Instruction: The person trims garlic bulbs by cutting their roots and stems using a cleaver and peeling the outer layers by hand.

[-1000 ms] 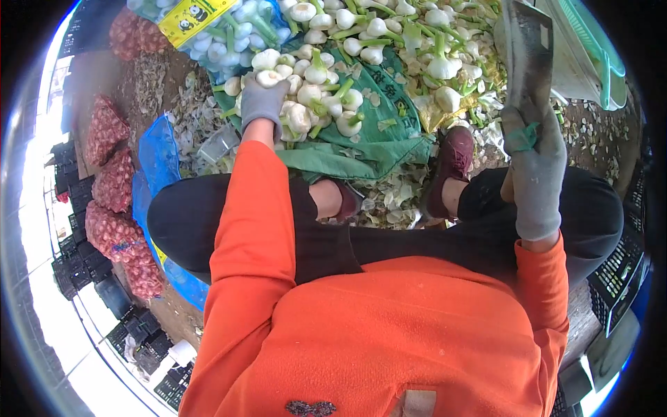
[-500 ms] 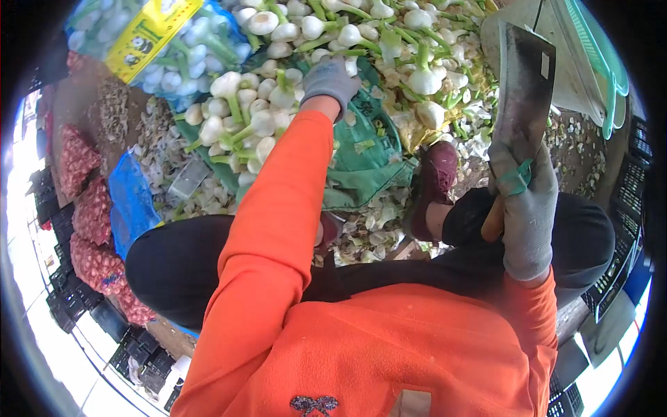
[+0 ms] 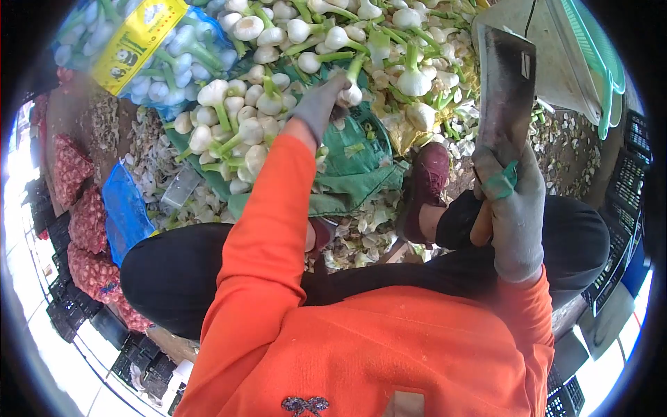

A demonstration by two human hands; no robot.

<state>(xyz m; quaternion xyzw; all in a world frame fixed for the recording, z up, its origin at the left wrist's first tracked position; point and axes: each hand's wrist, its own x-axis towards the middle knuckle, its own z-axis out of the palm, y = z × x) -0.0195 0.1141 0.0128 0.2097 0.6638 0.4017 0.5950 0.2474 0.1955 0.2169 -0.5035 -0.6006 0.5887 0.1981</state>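
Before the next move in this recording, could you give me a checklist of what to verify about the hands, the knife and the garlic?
1. Garlic bulb in the left hand: ok, it appears held at the fingers.
2. Stem on that bulb: ok, attached and pointing toward the top of the picture.
3. Knife in the right hand: ok, gripped, with its blade toward the top of the picture.
4. Blade apart from the left hand: ok, a clear gap lies between them.
5. Left fingertips fully in sight: not ok, partly hidden.
6. Firmness of the left hand's hold: cannot tell.
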